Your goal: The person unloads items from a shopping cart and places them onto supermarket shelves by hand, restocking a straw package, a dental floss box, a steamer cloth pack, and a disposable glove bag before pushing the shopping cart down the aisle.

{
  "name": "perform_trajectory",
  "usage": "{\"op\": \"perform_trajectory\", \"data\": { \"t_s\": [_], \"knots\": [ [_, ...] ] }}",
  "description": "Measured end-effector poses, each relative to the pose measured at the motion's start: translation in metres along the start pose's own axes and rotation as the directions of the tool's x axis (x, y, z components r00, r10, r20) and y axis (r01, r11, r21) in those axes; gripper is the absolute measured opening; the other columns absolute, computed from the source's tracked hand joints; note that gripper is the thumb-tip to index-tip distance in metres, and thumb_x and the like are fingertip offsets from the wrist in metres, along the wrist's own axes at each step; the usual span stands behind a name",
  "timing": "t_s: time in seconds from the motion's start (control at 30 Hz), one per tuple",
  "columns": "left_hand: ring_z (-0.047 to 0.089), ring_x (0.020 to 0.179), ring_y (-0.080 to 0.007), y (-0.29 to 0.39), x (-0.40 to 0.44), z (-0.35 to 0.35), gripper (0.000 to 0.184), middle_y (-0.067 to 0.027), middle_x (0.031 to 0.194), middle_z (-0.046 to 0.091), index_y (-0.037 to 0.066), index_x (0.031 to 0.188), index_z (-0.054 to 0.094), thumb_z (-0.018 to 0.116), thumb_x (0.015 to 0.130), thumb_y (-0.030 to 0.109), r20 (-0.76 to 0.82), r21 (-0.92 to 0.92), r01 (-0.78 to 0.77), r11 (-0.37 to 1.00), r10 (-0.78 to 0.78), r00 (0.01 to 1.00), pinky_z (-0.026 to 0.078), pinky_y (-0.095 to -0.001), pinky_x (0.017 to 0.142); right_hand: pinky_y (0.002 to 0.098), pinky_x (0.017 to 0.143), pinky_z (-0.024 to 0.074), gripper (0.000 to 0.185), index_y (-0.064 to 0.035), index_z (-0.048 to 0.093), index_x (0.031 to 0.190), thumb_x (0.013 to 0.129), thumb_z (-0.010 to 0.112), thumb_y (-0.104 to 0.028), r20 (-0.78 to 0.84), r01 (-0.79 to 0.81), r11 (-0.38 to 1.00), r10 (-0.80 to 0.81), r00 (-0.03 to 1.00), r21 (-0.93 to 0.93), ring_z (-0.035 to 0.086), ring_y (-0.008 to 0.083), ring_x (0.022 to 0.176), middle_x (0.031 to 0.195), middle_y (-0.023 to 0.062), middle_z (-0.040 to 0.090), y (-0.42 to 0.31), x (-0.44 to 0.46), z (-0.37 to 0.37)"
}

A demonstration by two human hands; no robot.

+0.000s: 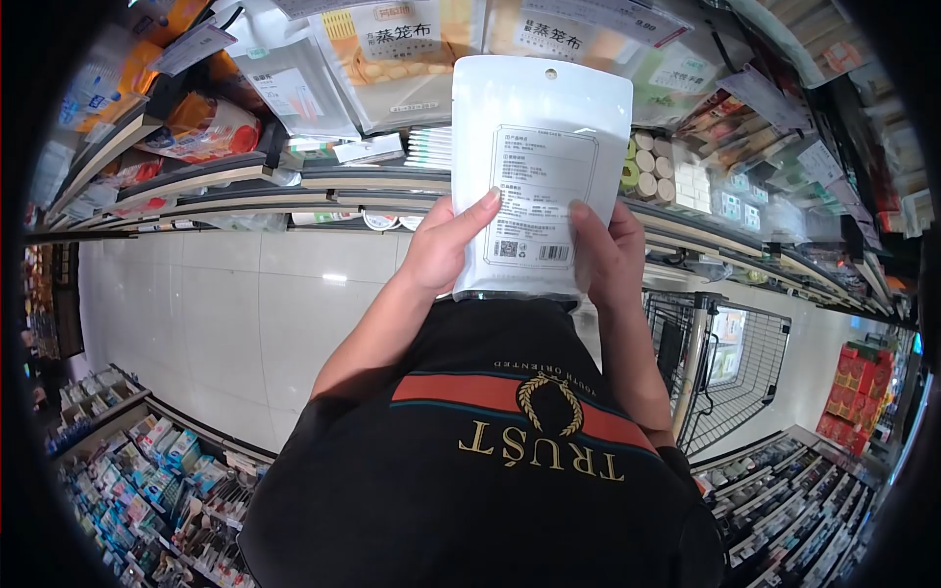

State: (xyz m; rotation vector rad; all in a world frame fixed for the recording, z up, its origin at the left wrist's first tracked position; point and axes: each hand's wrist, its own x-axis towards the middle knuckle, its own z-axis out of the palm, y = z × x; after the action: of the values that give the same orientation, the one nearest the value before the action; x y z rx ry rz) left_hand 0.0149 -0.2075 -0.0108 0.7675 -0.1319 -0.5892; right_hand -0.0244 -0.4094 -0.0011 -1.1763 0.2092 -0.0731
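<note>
one white pouch (542, 98) is gripped at both sides, left hand (443, 243) and right hand (610, 253) closed on it; a cart (698, 353) stands near the right arm (635, 363).

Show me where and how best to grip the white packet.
Probably by both long edges of the white packet, in their lower half, coming from left and right, as the left hand and right hand hold it, thumbs on the printed face. It looks flat, broad and nearly straight-sided.
</note>
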Motion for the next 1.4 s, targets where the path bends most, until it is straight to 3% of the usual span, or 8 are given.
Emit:
{"op": "perform_trajectory", "data": {
  "t_s": [0.3, 0.4, 0.53, 0.6, 0.8, 1.1, 1.17, 1.4],
  "knots": [
    [0.066, 0.107, -0.022, 0.001, -0.006, 0.006, 0.041, -0.0148, 0.121, 0.066, -0.007, 0.133, 0.055, 0.051, 0.106, 0.024, -0.04, 0.034, 0.013, 0.999, -0.012, 0.999, 0.052, -0.034, 0.095, 0.026, 0.081, 0.052, 0.038, 0.0035, 0.06, 0.126, 0.094, 0.071, -0.014, -0.003, 0.012, 0.995, -0.013, 1.0, -0.099, 0.064, 0.0109, 0.093, 0.11, 0.0085, 0.07, 0.005, -0.001, 0.0],
    [0.067, 0.101, -0.0184, -0.004, -0.013, 0.013, 0.039, -0.0152, 0.114, 0.068, -0.007, 0.129, 0.058, 0.051, 0.106, 0.023, -0.111, 0.295, -0.133, 0.946, 0.172, 0.979, 0.053, -0.0321, 0.089, 0.0301, 0.085, 0.0521, 0.064, 0.0027, 0.046, 0.142, 0.09, 0.076, -0.02, -0.084, 0.174, 0.84, -0.251, 0.964, -0.513, 0.061, 0.0147, 0.103, 0.125, 0.013, 0.062, 0.001, -0.005, 0.007],
    [0.07, 0.1, -0.0223, 0.002, -0.017, 0.024, 0.039, -0.0255, 0.116, 0.066, -0.008, 0.131, 0.056, 0.052, 0.104, 0.02, -0.104, 0.857, -0.03, 0.514, 0.229, 0.968, 0.057, -0.0351, 0.082, 0.0393, 0.092, 0.0508, 0.087, -0.0005, 0.033, 0.152, 0.084, 0.08, -0.025, 0.105, 0.306, 0.734, -0.308, 0.946, -0.606, 0.057, 0.022, 0.114, 0.136, 0.0164, 0.054, -0.021, -0.026, 0.034],
    [0.067, 0.112, -0.0357, -0.012, -0.006, 0.022, 0.046, -0.0297, 0.129, 0.06, -0.008, 0.135, 0.052, 0.061, 0.094, 0.011, 0.291, 0.915, -0.394, 0.083, 0.541, 0.789, 0.057, -0.0405, 0.087, 0.0387, 0.093, 0.0512, 0.082, -0.0012, 0.032, 0.152, 0.087, 0.076, -0.023, 0.205, 0.326, 0.764, -0.254, 0.945, -0.557, 0.059, 0.023, 0.118, 0.139, 0.0162, 0.053, -0.024, -0.033, 0.049],
    [0.033, 0.141, -0.0535, -0.021, 0.0, 0.018, 0.086, -0.0393, 0.149, 0.034, -0.009, 0.148, 0.034, 0.075, 0.076, 0.011, 0.506, 0.852, -0.506, -0.134, 0.454, 0.733, 0.032, -0.053, 0.115, 0.0317, 0.085, 0.0527, 0.037, 0.0032, 0.058, 0.124, 0.096, 0.067, -0.017, 0.093, 0.225, 0.832, -0.206, 0.974, -0.508, 0.065, 0.0146, 0.097, 0.109, 0.0086, 0.069, -0.015, -0.017, 0.05],
    [0.041, 0.14, -0.0361, 0.003, -0.004, -0.01, 0.088, -0.0279, 0.152, 0.038, -0.005, 0.149, 0.035, 0.084, 0.079, 0.019, 0.031, 0.968, -0.173, 0.18, 0.601, 0.799, 0.037, -0.0436, 0.112, 0.0304, 0.085, 0.0521, 0.031, 0.0018, 0.062, 0.121, 0.097, 0.067, -0.018, 0.033, 0.102, 0.97, -0.097, 0.995, -0.219, 0.064, 0.0134, 0.099, 0.111, 0.0079, 0.069, -0.025, 0.016, 0.005],
    [0.061, 0.117, -0.0219, 0.008, -0.001, -0.023, 0.061, -0.0168, 0.133, 0.061, -0.003, 0.139, 0.051, 0.078, 0.085, 0.01, -0.059, 0.359, -0.05, 0.932, 0.076, 0.995, 0.049, -0.0364, 0.099, 0.0308, 0.086, 0.0522, 0.034, 0.0017, 0.061, 0.123, 0.096, 0.068, -0.018, 0.041, -0.004, 0.993, 0.009, 0.999, -0.121, 0.065, 0.0151, 0.1, 0.112, 0.0078, 0.069, -0.027, 0.019, 0.001],
    [0.068, 0.096, -0.0136, -0.006, -0.008, -0.018, 0.031, -0.0071, 0.109, 0.073, -0.001, 0.116, 0.069, 0.077, 0.086, 0.003, -0.104, 0.358, -0.03, 0.933, 0.072, 0.992, 0.054, -0.0308, 0.087, 0.0307, 0.084, 0.0527, 0.033, 0.0009, 0.063, 0.121, 0.095, 0.07, -0.018, 0.102, -0.041, 0.99, 0.054, 0.993, -0.133, 0.066, 0.0148, 0.097, 0.107, 0.0069, 0.07, -0.025, 0.033, -0.002]
  ]
}}
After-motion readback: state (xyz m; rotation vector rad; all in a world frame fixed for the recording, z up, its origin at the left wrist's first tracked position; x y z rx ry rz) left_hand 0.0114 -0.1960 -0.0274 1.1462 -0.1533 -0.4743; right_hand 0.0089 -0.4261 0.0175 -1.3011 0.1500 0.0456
